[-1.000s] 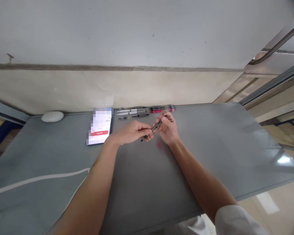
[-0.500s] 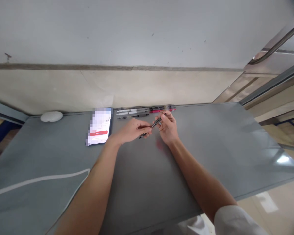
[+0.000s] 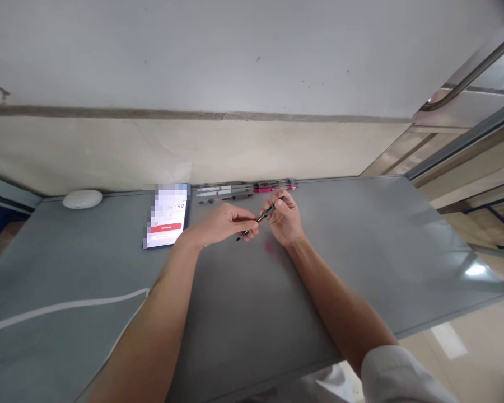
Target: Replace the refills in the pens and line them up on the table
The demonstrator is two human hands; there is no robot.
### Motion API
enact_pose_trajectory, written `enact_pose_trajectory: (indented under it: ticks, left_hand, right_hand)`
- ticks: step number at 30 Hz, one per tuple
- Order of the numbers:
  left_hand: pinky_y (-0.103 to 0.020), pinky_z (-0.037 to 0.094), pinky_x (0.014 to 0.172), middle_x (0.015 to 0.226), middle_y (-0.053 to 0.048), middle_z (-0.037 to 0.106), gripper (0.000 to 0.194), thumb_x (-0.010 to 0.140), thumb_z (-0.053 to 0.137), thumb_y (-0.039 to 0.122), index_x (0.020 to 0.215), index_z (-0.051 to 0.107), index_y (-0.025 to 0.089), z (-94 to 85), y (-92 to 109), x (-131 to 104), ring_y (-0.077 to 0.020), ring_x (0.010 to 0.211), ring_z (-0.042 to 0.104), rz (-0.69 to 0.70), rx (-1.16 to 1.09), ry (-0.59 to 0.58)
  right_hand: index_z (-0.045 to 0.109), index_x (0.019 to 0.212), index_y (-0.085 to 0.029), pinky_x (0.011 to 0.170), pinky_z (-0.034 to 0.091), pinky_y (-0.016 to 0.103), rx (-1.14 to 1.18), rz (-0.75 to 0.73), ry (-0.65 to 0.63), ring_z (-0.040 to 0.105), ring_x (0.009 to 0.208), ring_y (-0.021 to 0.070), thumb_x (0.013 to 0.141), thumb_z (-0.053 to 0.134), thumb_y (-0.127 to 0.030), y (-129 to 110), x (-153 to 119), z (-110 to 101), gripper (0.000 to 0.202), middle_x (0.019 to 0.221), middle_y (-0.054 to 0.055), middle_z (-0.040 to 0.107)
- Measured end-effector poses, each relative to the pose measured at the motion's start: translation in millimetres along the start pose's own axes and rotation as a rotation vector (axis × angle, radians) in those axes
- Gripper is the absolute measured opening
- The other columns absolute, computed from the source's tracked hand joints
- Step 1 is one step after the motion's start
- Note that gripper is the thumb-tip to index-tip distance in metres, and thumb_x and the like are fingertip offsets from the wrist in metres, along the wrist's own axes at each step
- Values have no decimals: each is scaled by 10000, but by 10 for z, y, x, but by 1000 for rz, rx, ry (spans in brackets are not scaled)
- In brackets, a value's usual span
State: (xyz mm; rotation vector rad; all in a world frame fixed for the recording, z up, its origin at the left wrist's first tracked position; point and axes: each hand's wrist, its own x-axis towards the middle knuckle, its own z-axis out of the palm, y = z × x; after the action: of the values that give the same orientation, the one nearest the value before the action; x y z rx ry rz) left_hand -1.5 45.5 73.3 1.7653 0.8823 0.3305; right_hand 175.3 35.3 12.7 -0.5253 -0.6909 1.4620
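Note:
A dark pen [image 3: 264, 216] is held slantwise above the grey table, gripped at both ends. My left hand [image 3: 229, 225] pinches its lower end, with the black tip sticking out below the fingers. My right hand [image 3: 286, 217] is closed around the upper end, thumb laid along it. Just beyond the hands, several grey and white pens [image 3: 222, 191] lie side by side. To their right rests another group of pens with a red one [image 3: 273, 188] at its near side.
A lit phone [image 3: 167, 218] lies left of my left hand. A white rounded object [image 3: 83, 198] sits at the back left. Across the front left runs a white cable [image 3: 67, 306]. The wall [image 3: 252, 148] rises directly behind the table [image 3: 252, 313].
Both hands keep their hold on the pen, with hardly any movement. The view has shifted slightly, and the digits on the phone screen have changed.

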Motion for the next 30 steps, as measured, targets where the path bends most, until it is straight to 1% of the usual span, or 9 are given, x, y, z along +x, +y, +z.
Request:
enact_pose_trajectory:
  ticks: [4, 10, 16, 18, 19, 21, 23, 27, 30]
  left_hand:
    - [-255, 442, 651, 681, 2, 668, 278, 862, 547, 391, 715, 699, 209, 10, -21, 17, -151, 674, 606, 11, 78, 58]
    - [-245, 444, 644, 683, 6, 666, 213, 818, 601, 349, 690, 678, 198, 48, -95, 58, -143, 662, 600, 2, 68, 184]
    - [-268, 500, 640, 708, -11, 691, 224, 756, 696, 398, 859, 743, 204, 169, -289, 138, -152, 633, 620, -1, -73, 393]
    - [-282, 516, 665, 712, -15, 701, 241, 741, 724, 400, 871, 745, 198, 239, -327, 174, -150, 628, 625, 4, -177, 516]
    - [-286, 523, 675, 732, -21, 709, 263, 729, 740, 401, 890, 743, 192, 276, -331, 194, -148, 636, 631, 21, -280, 621]
    - [-307, 543, 712, 802, -32, 722, 303, 702, 773, 395, 912, 727, 181, 349, -310, 239, -144, 668, 648, 73, -571, 825]
    - [-316, 548, 767, 849, -28, 726, 283, 687, 794, 376, 876, 704, 186, 416, -261, 284, -138, 726, 667, 134, -801, 967]
    - [-298, 539, 787, 919, -24, 738, 257, 701, 791, 373, 830, 653, 198, 538, -161, 356, -153, 836, 699, 155, -960, 1075]
    - [-314, 541, 820, 974, -42, 745, 264, 720, 777, 382, 848, 635, 200, 625, -134, 383, -187, 954, 699, 177, -972, 1096]
  right_hand:
    - [566, 771, -253, 607, 550, 226, -40, -3, 75, 592, 670, 87, 650, 801, -335, -6, 9, 30, 277, 738, -66, 557]
    - [616, 786, -245, 655, 561, 248, -103, -28, 157, 624, 718, 105, 674, 781, -316, -17, 24, 73, 212, 754, -49, 599]
    - [661, 892, -248, 676, 582, 270, -275, -23, 217, 638, 823, 134, 677, 763, -381, -58, 25, 10, 273, 896, -11, 664]
    - [670, 897, -246, 657, 580, 266, -374, -46, 190, 635, 801, 133, 682, 754, -403, -56, 18, -24, 279, 890, -7, 671]
    - [676, 887, -244, 645, 574, 258, -440, -66, 174, 635, 790, 132, 688, 748, -412, -52, 10, -38, 271, 884, -4, 675]
    - [691, 866, -245, 639, 561, 247, -604, -114, 138, 644, 799, 138, 704, 735, -421, -41, -15, -55, 243, 878, 5, 688]
    - [709, 879, -265, 660, 553, 253, -793, -165, 80, 659, 822, 147, 732, 716, -420, -30, -53, -54, 214, 886, 6, 703]
    - [721, 933, -348, 732, 556, 296, -1063, -247, -9, 668, 802, 148, 766, 695, -410, -16, -123, -28, 180, 934, -24, 718]
    - [731, 923, -375, 742, 559, 304, -1071, -271, 19, 663, 760, 146, 752, 716, -395, -12, -132, -35, 173, 898, -41, 725]
